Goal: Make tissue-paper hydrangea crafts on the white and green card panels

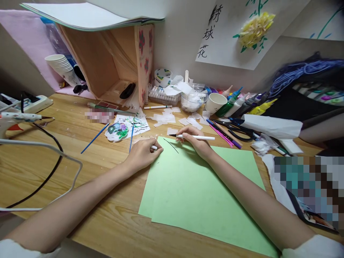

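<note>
Two sheets of green paper (206, 193) lie overlapped on the wooden table. A thin black line (171, 146) runs slantwise near their top left corner. My right hand (194, 141) grips a white brush pen (204, 137), its dark tip pointing left just above the top edge of the paper. At the top left corner of the sheets rests my left hand (143, 154), closed around a small white pen cap (153, 147), its fingertips at the paper's edge.
A paint palette (116, 131) and blue paintbrushes (94, 138) lie left of the paper. Behind are paper scraps (163, 117), a paper cup (216, 104), paint bottles (231, 102) and black scissors (236, 129). A glue gun (21, 117) and cables (60, 156) occupy the left side.
</note>
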A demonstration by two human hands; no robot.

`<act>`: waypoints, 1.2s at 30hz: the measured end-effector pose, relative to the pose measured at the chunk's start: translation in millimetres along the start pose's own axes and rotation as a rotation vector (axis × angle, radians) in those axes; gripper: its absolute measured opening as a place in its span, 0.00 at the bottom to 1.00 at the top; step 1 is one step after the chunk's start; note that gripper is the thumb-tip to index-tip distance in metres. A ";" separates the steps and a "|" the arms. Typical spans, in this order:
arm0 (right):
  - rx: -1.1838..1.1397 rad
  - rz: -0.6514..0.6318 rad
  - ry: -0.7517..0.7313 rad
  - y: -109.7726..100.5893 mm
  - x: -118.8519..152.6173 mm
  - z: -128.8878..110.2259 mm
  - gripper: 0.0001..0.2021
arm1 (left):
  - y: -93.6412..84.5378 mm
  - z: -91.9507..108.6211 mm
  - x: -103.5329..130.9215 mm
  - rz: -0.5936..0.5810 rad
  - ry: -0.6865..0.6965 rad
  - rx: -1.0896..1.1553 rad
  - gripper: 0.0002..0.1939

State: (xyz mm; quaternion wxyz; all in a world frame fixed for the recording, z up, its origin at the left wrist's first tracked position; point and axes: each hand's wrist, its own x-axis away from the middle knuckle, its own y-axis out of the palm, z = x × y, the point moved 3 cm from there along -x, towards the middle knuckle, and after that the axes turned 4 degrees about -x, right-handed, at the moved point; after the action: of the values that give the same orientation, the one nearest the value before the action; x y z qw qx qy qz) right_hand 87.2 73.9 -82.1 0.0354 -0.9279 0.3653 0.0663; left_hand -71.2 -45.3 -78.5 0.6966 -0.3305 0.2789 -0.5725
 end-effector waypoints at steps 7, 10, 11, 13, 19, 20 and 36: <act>0.164 -0.023 0.073 14.4 -5.3 6.8 0.11 | -0.4 1.1 0.0 0.006 -0.001 0.008 0.07; 0.206 -0.018 0.085 14.5 -5.4 6.8 0.11 | -0.3 1.6 0.1 0.008 0.003 0.010 0.07; 0.215 -0.024 0.085 14.7 -5.2 6.3 0.11 | -0.3 1.7 0.1 0.007 0.002 0.006 0.07; 0.237 -0.034 0.080 15.3 -4.6 5.6 0.11 | -0.4 1.9 0.1 0.007 0.001 -0.003 0.07; 0.266 -0.046 0.063 16.0 -2.8 8.5 0.10 | -0.4 2.6 0.0 0.008 0.003 0.005 0.07; 0.259 -0.050 0.066 15.7 -2.7 9.2 0.10 | -0.4 2.4 0.0 0.008 -0.001 0.009 0.07; 0.196 -0.110 0.136 6.1 -3.2 5.0 0.07 | 0.8 -0.1 -0.1 0.020 0.016 -0.020 0.07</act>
State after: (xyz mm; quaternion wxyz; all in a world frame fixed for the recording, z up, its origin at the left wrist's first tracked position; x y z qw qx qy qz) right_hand 80.3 72.2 -86.8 0.1045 -0.9410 0.3199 -0.0348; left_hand -70.9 -45.1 -79.2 0.6968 -0.3300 0.2935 -0.5652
